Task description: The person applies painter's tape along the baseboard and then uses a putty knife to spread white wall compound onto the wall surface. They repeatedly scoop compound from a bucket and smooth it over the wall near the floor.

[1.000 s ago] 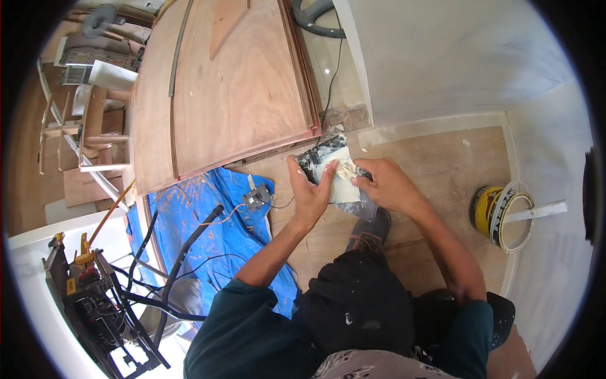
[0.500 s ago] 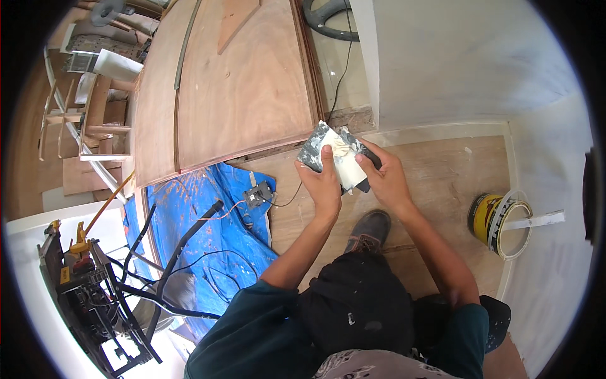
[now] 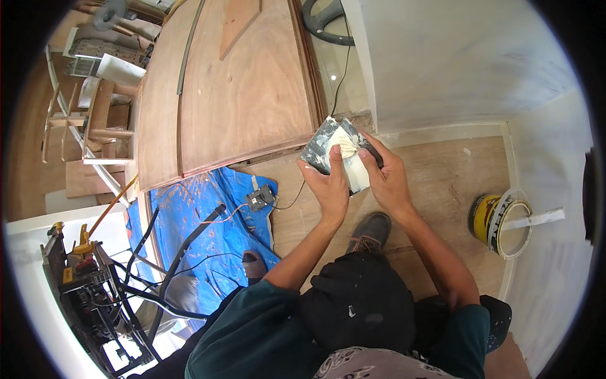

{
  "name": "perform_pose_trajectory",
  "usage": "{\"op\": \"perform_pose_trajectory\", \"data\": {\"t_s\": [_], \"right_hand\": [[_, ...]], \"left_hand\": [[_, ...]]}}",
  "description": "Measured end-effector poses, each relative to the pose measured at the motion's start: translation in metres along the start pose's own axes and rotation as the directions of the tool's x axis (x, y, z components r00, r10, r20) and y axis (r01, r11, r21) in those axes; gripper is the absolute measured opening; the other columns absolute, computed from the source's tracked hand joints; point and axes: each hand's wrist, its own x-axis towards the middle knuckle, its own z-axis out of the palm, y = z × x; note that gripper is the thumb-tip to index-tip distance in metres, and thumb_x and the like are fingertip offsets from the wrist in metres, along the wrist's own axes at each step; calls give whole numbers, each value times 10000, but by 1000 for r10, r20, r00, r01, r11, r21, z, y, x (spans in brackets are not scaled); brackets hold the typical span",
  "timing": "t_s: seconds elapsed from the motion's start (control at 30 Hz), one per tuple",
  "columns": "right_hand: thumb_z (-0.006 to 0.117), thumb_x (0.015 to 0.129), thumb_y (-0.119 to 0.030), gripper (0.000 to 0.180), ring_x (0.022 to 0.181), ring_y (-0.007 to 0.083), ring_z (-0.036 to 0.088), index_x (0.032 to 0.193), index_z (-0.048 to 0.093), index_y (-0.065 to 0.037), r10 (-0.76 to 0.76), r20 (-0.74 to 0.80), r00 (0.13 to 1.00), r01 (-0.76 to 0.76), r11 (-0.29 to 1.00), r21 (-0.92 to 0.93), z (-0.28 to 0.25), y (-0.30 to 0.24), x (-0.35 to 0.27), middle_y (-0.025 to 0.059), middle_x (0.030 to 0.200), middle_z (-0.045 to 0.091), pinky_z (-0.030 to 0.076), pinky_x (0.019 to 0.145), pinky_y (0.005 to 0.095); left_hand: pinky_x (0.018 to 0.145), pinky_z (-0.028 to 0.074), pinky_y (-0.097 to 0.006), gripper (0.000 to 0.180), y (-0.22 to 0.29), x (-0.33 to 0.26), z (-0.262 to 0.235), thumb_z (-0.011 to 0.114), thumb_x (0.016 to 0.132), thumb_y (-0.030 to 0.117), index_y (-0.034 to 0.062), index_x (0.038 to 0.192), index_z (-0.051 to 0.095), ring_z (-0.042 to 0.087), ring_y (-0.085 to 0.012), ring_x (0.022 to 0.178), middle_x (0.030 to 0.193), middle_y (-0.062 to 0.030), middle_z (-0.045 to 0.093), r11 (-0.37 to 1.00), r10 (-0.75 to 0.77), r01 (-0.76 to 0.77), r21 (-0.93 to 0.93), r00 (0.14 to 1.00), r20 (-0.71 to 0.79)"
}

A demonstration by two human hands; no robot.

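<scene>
My left hand [image 3: 329, 189] grips a dark, putty-smeared flat spreader [image 3: 317, 153], thumb on its face. My right hand [image 3: 390, 183] is closed around a second dark spreader [image 3: 372, 146], and its thumb reaches in toward the first. Cream-coloured putty [image 3: 344, 144] lies in a soft lump across the two blades where they meet. Both spreaders are held tilted in front of me, above the plywood floor. My fingers hide most of their lower edges.
A yellow and black bucket [image 3: 499, 221] with a pale strip across its rim stands by the right wall. Large plywood sheets [image 3: 246, 95] lie ahead. On the left are a blue tarp [image 3: 221, 252] with cables, a small grey electrical box [image 3: 259, 198] and a black power-tool stand [image 3: 95, 284].
The spreaders have turned and shifted slightly right, and the putty between them has been worked into a folded lump. A dark shoe has come into view on the tarp.
</scene>
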Motion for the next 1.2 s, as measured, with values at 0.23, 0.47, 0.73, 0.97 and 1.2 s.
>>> {"op": "perform_pose_trajectory", "data": {"t_s": [0.23, 0.47, 0.73, 0.97, 1.2], "right_hand": [[587, 1011, -86, 356, 769, 82, 588, 1358, 611, -6, -17, 115, 993, 31, 992, -120, -13, -1, 4, 164, 930, 738, 502, 708, 277], [616, 967, -90, 308, 648, 165, 548, 1253, 640, 21, 184, 334, 925, -49, 926, -373, -30, -21, 12, 216, 759, 620, 459, 637, 376], [630, 966, -137, 309, 737, 111, 545, 1246, 652, -9, 403, 511, 759, -159, 876, -455, -79, 11, 28, 79, 827, 652, 467, 672, 310], [655, 827, -57, 290, 909, 263, 630, 1099, 751, -90, -70, 470, 880, 429, 542, -723, -57, 5, 20, 43, 1033, 762, 491, 785, 386], [601, 843, -27, 323, 1026, 200, 588, 1099, 758, -146, -67, 636, 768, 572, 517, -636, -33, 65, 29, -23, 1061, 756, 468, 877, 377]], "left_hand": [[835, 512, -275, 383, -2, -1, -7, 701, 982, 93, -7, 1236, 433, 605, -134, 973, 1109, -103, 605, 995, 96, -96, 0, 993, 71], [820, 511, -259, 401, -5, -3, -18, 703, 971, 63, -13, 1239, 415, 614, -129, 944, 1093, -103, 617, 995, 84, -92, 48, 987, 138], [777, 525, -279, 273, -37, 16, -25, 666, 995, 118, -10, 1195, 532, 629, -134, 899, 1086, -97, 651, 986, -74, 38, 160, 972, 222], [775, 543, -320, 237, -82, 80, -59, 524, 1030, 72, -67, 1221, 534, 661, -170, 895, 1057, -131, 679, 800, -599, 593, 88, 779, 185], [917, 497, -345, 307, -80, 78, -95, 512, 1057, 110, -50, 1317, 475, 597, -202, 1067, 1190, -167, 630, 907, -362, 275, 320, 897, 255]]}}
